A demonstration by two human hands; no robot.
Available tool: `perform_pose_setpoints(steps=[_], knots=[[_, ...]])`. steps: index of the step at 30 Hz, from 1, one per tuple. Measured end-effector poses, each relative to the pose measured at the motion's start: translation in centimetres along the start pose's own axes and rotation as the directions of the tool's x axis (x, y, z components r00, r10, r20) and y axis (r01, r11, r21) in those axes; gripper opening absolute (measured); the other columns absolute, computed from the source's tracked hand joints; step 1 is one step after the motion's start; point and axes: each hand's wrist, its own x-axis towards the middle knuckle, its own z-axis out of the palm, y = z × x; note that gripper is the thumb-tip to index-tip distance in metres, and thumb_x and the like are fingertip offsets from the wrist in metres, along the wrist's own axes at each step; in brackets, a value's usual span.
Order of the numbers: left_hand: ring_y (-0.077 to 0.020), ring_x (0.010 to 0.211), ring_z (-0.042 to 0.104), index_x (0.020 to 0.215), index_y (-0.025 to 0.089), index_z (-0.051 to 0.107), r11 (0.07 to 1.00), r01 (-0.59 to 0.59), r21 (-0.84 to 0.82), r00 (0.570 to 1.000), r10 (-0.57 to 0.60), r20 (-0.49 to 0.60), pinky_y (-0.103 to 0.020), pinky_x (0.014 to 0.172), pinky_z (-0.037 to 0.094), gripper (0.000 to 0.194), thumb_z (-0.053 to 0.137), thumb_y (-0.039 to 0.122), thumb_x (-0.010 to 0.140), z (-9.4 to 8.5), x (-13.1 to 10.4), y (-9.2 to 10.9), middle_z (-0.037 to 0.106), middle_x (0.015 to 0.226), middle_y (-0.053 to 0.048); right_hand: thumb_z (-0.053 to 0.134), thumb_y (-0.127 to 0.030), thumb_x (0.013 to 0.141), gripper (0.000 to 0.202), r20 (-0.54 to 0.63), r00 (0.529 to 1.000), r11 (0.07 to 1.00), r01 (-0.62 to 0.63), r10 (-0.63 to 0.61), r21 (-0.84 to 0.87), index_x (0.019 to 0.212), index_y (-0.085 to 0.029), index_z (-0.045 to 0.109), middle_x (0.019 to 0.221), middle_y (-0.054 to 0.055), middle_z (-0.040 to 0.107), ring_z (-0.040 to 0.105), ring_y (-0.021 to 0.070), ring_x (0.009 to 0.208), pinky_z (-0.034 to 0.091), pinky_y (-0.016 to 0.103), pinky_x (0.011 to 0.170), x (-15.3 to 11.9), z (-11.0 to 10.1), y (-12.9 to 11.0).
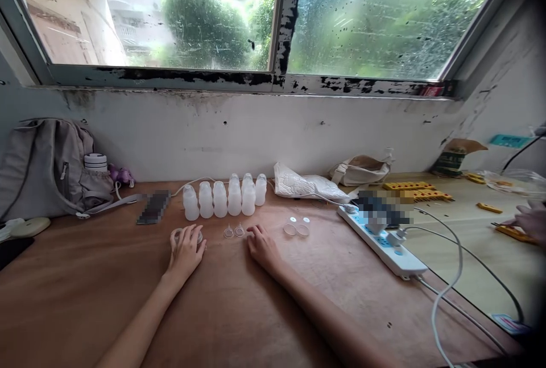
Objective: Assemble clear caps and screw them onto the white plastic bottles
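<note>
Fingers of the left hand (186,249) curved over round clear plastic pieces (176,235), grip unclear; the right hand (263,248), loosely bent, held nothing visible beside clear, pointed plastic discs (229,232), unattached to upright frosted-white plastic bottles (219,200).

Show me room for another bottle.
Bare table lies left of the left forearm, between it and the right forearm, and between that and the power strip. It's crowded around the white bottles and small clear parts between left hand and right hand.

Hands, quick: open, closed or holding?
Left hand: over clear round parts; can't tell if its grip holds any.
Right hand: partly curled beside a clear teat, nothing visibly held.
</note>
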Motion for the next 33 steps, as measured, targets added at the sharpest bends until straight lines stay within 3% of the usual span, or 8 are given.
perform_pose_setpoints(steps=[5,9,11,15,19,23,27,33], knots=[[-0.0305,0.101,0.052,0.112,0.018,0.051,0.993,0.059,-0.106,0.998,-0.060,-0.008,-0.055,0.094,0.021,0.034,0.045,0.026,0.080,-0.3,-0.1,-0.5,0.064,0.100,-0.014,0.057,-0.016,0.071,0.019,-0.002,1.000,0.999,-0.023,0.023,-0.032,0.089,-0.022,0.059,0.096,0.009,0.054,0.048,0.0253,0.093,0.032,0.040,0.085,1.8,1.1,0.5],[-0.0246,0.097,0.055,0.111,0.021,0.050,0.968,0.049,-0.246,0.999,-0.050,0.002,-0.044,0.090,0.036,0.032,0.046,0.029,0.080,-0.6,0.0,-0.3,0.062,0.101,-0.009,0.059,-0.019,0.069,0.011,0.003,1.000,0.999,-0.004,0.004,0.031,0.080,-0.022,0.059,0.090,0.006,0.056,0.049,0.0229,0.090,0.034,0.037,0.083,2.0,1.2,0.6],[-0.0218,0.094,0.057,0.115,0.022,0.047,0.887,0.098,-0.452,0.995,-0.094,0.030,-0.037,0.084,0.044,0.037,0.049,0.033,0.079,-0.6,0.1,0.3,0.059,0.103,-0.008,0.058,-0.020,0.070,0.011,-0.008,1.000,0.996,0.003,-0.002,0.084,0.081,-0.023,0.057,0.086,0.004,0.057,0.051,0.0206,0.086,0.037,0.034,0.079,1.7,1.0,0.6],[-0.0183,0.093,0.058,0.107,0.022,0.051,0.565,0.228,-0.793,0.972,-0.092,0.214,-0.032,0.082,0.048,0.035,0.055,0.033,0.075,-0.4,0.4,2.7,0.053,0.108,-0.007,0.054,-0.020,0.072,0.018,-0.054,0.998,0.981,-0.005,0.015,0.193,0.089,-0.025,0.054,0.081,0.001,0.058,0.054,0.0166,0.071,0.041,0.029,0.067,0.7,0.4,0.9],[-0.0167,0.088,0.061,0.091,0.020,0.053,0.475,0.268,-0.839,0.951,0.010,0.309,-0.031,0.079,0.051,0.027,0.064,0.029,0.068,0.2,0.9,5.2,0.055,0.108,-0.006,0.051,-0.017,0.072,0.021,-0.114,0.993,0.969,-0.002,0.031,0.246,0.091,-0.025,0.055,0.076,0.000,0.055,0.051,0.0150,0.062,0.041,0.028,0.063,-0.3,-0.1,0.9],[-0.0167,0.085,0.063,0.087,0.020,0.046,0.403,0.322,-0.856,0.933,0.020,0.360,-0.032,0.078,0.052,0.031,0.067,0.030,0.066,1.0,1.0,6.8,0.062,0.091,-0.003,0.052,-0.015,0.071,0.023,-0.140,0.990,0.963,0.019,0.019,0.268,0.091,-0.026,0.057,0.072,0.000,0.053,0.049,0.0161,0.063,0.040,0.029,0.065,-0.9,-0.7,0.4],[-0.0169,0.081,0.063,0.084,0.021,0.043,0.248,0.417,-0.874,0.905,-0.030,0.424,-0.032,0.077,0.052,0.036,0.070,0.029,0.062,1.4,0.0,7.2,0.060,0.087,-0.002,0.053,-0.014,0.071,0.027,-0.113,0.993,0.956,0.062,-0.031,0.286,0.095,-0.027,0.058,0.072,0.001,0.053,0.048,0.0170,0.065,0.039,0.030,0.066,-1.5,-1.0,-0.3],[-0.0196,0.091,0.061,0.096,0.022,0.047,0.203,0.440,-0.875,0.898,-0.088,0.431,-0.035,0.083,0.050,0.036,0.065,0.029,0.066,0.6,-0.6,7.2,0.060,0.096,-0.004,0.051,-0.013,0.074,0.027,-0.067,0.986,0.958,0.161,-0.149,0.239,0.098,-0.026,0.056,0.075,0.003,0.054,0.050,0.0178,0.070,0.041,0.030,0.068,-2.3,-0.9,-1.3]])
